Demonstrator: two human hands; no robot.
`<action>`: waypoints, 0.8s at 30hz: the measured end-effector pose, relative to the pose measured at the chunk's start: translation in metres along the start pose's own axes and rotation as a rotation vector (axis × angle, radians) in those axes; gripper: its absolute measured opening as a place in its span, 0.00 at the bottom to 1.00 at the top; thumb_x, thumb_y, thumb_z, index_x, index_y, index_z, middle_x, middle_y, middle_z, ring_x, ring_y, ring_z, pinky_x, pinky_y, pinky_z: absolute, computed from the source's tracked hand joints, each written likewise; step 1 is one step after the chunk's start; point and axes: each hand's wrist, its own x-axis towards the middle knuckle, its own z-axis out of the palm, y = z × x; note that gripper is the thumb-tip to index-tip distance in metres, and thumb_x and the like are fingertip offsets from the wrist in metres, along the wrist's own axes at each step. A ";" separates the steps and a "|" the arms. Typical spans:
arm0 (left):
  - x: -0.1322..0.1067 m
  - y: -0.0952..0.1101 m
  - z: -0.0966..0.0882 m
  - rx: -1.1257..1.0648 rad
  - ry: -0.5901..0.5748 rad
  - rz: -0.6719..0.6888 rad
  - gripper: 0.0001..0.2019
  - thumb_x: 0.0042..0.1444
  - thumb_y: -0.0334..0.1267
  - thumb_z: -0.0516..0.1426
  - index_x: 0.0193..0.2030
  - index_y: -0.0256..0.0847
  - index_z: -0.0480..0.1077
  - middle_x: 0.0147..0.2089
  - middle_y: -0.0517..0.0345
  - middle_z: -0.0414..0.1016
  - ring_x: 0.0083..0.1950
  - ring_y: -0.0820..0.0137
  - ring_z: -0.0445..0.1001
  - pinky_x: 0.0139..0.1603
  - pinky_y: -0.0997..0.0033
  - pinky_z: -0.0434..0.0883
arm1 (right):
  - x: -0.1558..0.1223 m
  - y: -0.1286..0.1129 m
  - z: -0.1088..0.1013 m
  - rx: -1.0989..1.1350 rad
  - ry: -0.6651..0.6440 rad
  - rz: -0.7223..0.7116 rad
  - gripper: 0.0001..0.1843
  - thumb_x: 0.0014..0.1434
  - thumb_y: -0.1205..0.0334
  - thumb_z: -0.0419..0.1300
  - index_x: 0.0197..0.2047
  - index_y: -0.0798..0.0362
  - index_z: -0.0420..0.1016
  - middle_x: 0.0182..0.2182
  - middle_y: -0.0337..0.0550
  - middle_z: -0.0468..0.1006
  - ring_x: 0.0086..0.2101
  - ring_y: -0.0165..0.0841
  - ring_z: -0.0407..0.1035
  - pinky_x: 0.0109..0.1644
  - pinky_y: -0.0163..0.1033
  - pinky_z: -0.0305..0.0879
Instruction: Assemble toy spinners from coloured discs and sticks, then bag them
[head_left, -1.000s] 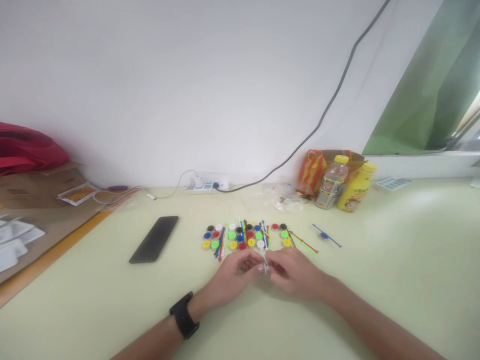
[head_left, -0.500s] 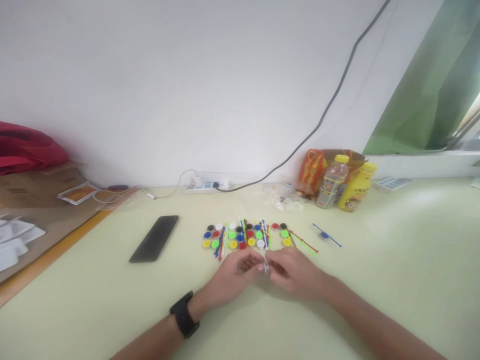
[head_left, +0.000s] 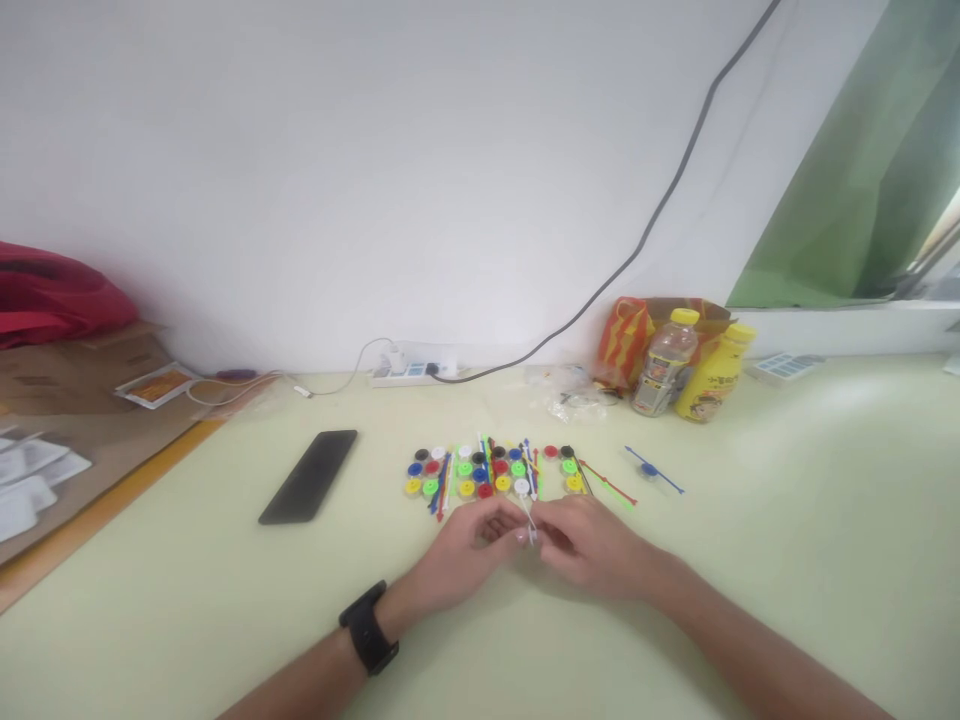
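Observation:
My left hand [head_left: 466, 558], with a black watch on its wrist, and my right hand [head_left: 589, 545] meet just above the pale table [head_left: 787, 560], fingers curled. Between their fingertips they pinch a thin white stick [head_left: 530, 525] that stands nearly upright. Just beyond the hands lies a cluster of small coloured round discs [head_left: 487, 472] mixed with several coloured sticks. A red and green stick pair [head_left: 609, 487] lies to the right of the cluster. Farther right rests a blue stick with a blue disc on it [head_left: 652, 470].
A black phone [head_left: 309, 477] lies left of the discs. At the wall stand a power strip [head_left: 411, 372], a crumpled clear bag [head_left: 571, 398], an orange bag [head_left: 624, 343] and two yellow-capped bottles [head_left: 688, 377]. Cardboard and papers [head_left: 45, 440] fill the left edge.

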 end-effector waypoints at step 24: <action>0.001 0.000 0.000 0.016 0.002 -0.002 0.08 0.67 0.42 0.61 0.44 0.40 0.79 0.43 0.54 0.82 0.45 0.65 0.78 0.48 0.67 0.72 | 0.001 -0.002 -0.001 -0.004 -0.008 0.013 0.10 0.59 0.68 0.54 0.29 0.51 0.54 0.23 0.30 0.60 0.24 0.27 0.49 0.32 0.37 0.43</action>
